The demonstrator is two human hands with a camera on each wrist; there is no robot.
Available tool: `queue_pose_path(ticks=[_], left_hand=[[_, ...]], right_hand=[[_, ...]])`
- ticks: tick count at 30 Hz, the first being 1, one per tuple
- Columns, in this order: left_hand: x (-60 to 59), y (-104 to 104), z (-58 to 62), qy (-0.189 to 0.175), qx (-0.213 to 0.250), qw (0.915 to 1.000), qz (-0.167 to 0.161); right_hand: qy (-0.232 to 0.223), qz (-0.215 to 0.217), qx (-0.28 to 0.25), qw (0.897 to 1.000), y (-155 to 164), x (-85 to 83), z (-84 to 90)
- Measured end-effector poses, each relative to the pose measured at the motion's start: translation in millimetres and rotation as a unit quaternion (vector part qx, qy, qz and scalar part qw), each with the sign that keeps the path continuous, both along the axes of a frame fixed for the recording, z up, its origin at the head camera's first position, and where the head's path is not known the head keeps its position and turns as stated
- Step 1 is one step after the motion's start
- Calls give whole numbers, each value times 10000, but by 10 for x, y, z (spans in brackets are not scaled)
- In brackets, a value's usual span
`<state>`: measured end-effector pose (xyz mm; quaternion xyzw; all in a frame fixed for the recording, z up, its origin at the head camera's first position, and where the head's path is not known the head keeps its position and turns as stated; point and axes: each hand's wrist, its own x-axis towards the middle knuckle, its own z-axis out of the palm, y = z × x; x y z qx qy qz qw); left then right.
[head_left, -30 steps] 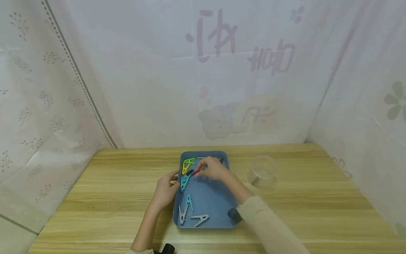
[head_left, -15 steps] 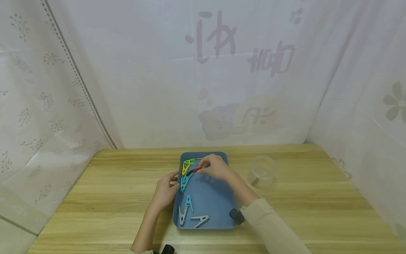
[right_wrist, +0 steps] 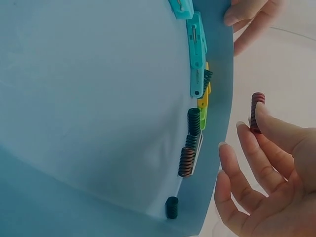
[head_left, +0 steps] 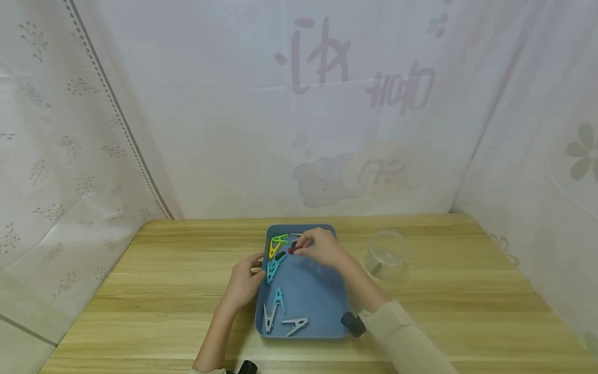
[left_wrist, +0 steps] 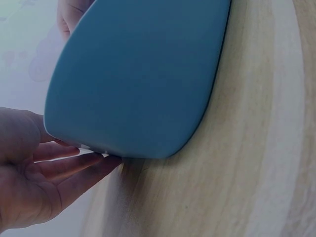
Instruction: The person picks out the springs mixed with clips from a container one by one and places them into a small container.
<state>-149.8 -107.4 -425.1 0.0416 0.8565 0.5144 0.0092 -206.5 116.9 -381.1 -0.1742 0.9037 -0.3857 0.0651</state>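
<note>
Our right hand (right_wrist: 276, 173) pinches with thumb and forefinger, its other fingers (right_wrist: 232, 168) loosely extended below; our left hand (left_wrist: 29, 182) lies with fingers straight, sideways.

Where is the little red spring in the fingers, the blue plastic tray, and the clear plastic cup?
little red coil spring (right_wrist: 256, 112), right wrist view, its middle coils.
blue plastic tray (head_left: 312, 291), head view, bare floor.
clear plastic cup (head_left: 385, 253), head view, its side wall.

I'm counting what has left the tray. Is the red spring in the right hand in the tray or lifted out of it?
Lifted. The right hand pinches the red spring clear of the blue tray, in the air above it.
</note>
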Motion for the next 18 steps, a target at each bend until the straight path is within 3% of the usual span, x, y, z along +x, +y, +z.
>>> queue_pose_path(ticks=[18], left_hand=[[-3,7,-4,-62,-11,10000,26]], right_hand=[[146,-135,-45,9998,47,89,57]])
